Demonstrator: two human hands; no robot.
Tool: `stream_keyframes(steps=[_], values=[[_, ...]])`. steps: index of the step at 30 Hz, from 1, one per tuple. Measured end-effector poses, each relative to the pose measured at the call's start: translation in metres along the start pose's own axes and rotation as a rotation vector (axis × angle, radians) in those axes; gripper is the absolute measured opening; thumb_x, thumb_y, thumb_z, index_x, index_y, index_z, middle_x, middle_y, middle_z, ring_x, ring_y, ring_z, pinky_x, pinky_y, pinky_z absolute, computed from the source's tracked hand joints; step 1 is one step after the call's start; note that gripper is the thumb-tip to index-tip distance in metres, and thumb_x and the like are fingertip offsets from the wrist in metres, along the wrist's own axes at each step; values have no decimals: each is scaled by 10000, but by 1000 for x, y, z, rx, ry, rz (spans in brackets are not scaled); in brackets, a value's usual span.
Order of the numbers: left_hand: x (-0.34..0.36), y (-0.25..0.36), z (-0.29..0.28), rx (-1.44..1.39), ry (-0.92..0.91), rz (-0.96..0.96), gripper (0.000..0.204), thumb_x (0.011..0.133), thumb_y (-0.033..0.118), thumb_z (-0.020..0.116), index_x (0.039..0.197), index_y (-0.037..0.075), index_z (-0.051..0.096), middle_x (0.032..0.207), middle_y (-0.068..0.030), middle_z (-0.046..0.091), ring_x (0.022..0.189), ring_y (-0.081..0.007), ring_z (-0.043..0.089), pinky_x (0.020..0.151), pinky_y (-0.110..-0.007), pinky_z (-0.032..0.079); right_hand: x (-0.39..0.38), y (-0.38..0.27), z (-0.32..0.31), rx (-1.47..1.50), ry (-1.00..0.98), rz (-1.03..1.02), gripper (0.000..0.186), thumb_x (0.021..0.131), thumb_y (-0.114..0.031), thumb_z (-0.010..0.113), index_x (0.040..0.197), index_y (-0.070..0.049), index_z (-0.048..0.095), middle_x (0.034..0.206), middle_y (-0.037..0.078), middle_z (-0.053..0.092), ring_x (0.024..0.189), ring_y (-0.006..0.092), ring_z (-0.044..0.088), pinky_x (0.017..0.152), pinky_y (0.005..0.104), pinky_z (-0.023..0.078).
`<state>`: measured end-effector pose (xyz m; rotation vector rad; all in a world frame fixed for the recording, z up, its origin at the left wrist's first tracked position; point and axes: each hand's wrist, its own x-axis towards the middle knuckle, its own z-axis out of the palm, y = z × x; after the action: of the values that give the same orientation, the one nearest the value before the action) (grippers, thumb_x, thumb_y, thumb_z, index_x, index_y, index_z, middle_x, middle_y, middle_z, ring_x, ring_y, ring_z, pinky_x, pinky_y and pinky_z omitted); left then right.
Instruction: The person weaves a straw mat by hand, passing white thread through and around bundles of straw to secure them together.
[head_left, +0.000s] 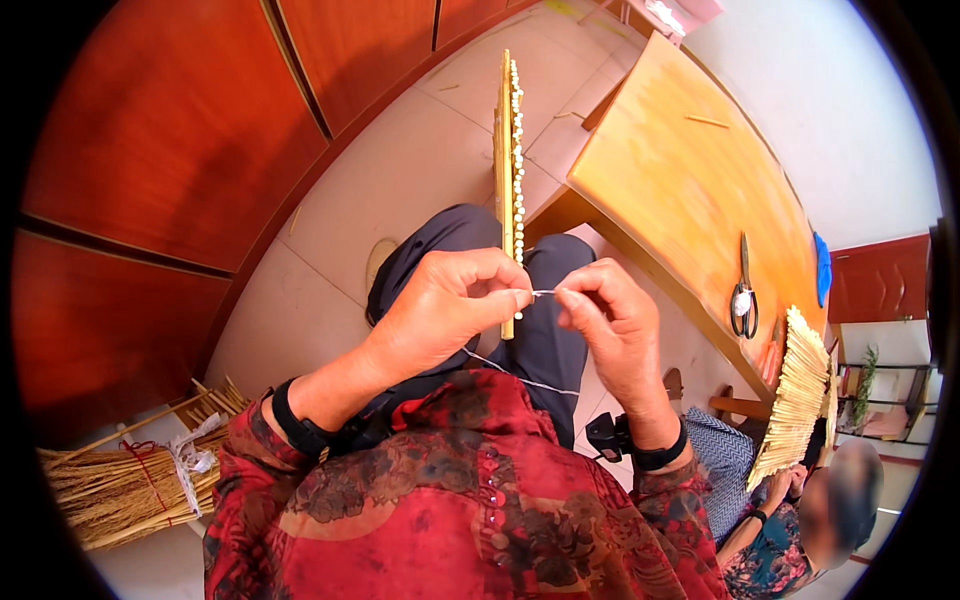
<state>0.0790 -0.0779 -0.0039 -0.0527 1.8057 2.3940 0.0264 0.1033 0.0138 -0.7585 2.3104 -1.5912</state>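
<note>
A white string (543, 292) is stretched short between my two hands. My left hand (430, 305) pinches one end of it between thumb and forefinger. At the other end, my right hand (612, 315) has its thumb and forefinger closed on the string. A loose length of string also trails across my lap below the hands. Between my knees stands a narrow panel of straw-coloured stalks (502, 170), seen edge-on, with pale knobby ends or knots along its right side. Its near end reaches just beneath my fingers. Whether the string joins the panel is hidden by my hands.
To the right is a wooden table (670, 160) with black-handled scissors (744, 300), a loose stalk (707, 121) and a blue cloth-like thing (822, 268). Nearby a co-worker holds a stalk panel (788, 405). Tied straw bundles (120, 490) lie at left beside reddish cabinets (180, 130).
</note>
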Motion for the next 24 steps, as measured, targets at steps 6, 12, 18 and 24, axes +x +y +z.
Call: stream_keyframes(steps=[6,12,18,24], values=[[1,1,5,-31,-29,-48,67,826,65,583,836,5,610,642,64,481,532,11,372,444,-161,270,-6,2,-13,-93,66,-100,188,770,-2,607,957,-21,603,810,69,542,622,132,549,565,233,440],[5,-5,4,-62,-50,-49,68,830,62,579,847,2,604,642,61,482,530,9,368,442,-161,265,-3,-6,1,-310,27,-251,281,694,3,675,960,-54,606,808,89,562,651,208,575,557,283,465],[6,-4,1,-101,-44,-82,74,833,70,585,851,1,603,615,59,469,510,1,366,431,-164,263,4,1,2,-415,34,-417,225,682,17,673,885,-47,598,784,88,574,675,235,588,554,303,473],[8,-7,-1,-112,-44,-78,87,836,90,591,865,10,608,612,61,471,503,3,359,430,-163,262,6,1,8,-436,48,-371,188,688,34,655,842,-38,574,749,90,564,660,225,581,556,288,471]])
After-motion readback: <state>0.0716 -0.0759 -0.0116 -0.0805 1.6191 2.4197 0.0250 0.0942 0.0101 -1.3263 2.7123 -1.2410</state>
